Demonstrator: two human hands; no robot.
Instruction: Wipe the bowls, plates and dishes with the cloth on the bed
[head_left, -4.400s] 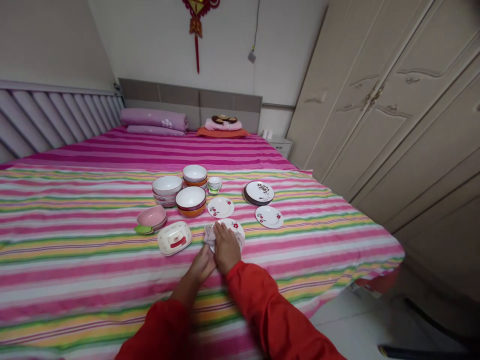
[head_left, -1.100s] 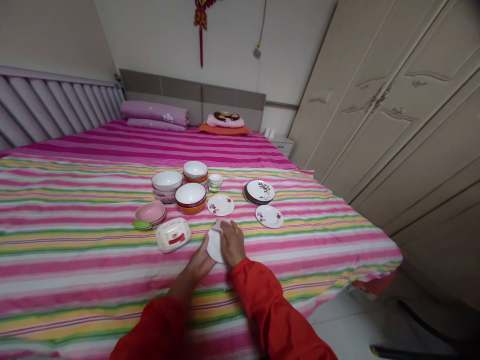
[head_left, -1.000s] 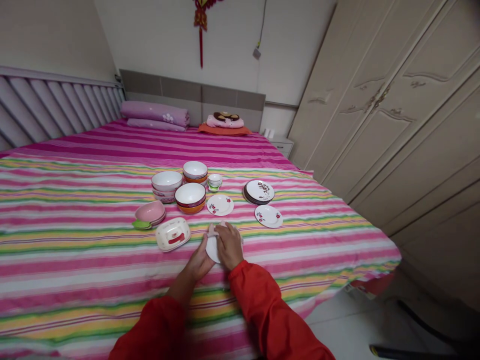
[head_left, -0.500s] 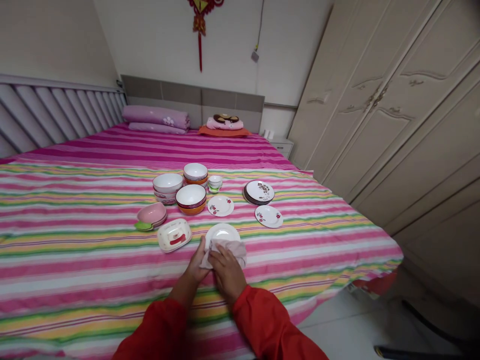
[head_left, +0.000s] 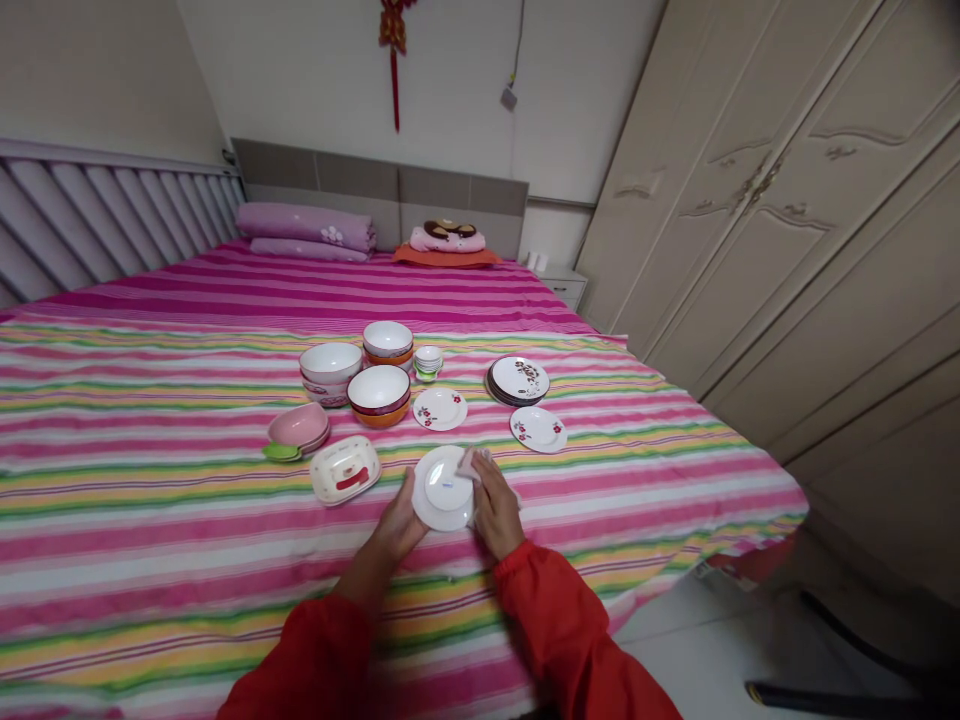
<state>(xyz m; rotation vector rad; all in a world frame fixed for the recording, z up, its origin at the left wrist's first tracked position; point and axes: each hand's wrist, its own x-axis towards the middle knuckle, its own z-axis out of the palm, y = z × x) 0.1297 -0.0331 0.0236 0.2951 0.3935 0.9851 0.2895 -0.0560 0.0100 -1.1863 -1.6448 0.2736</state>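
A small white plate [head_left: 442, 487] is tipped up over the striped bed cover, its underside with a small blue mark facing me. My left hand [head_left: 401, 527] grips its lower left rim. My right hand [head_left: 496, 508] is closed on a pale pink cloth [head_left: 472, 462] pressed against the plate's right edge. Both arms wear red sleeves.
On the striped bed cover [head_left: 150, 480] behind the plate lie a flowered saucer [head_left: 440, 408], another [head_left: 538, 428], a plate stack [head_left: 517, 380], stacked bowls [head_left: 381, 394], a pink dish [head_left: 300, 428] and a rectangular dish [head_left: 345, 469]. Wardrobe doors [head_left: 787, 220] stand right.
The plate, lying face up under the cloth earlier, was turned over and lifted on edge. My right hand with the cloth moved from the plate's near side to its right edge.
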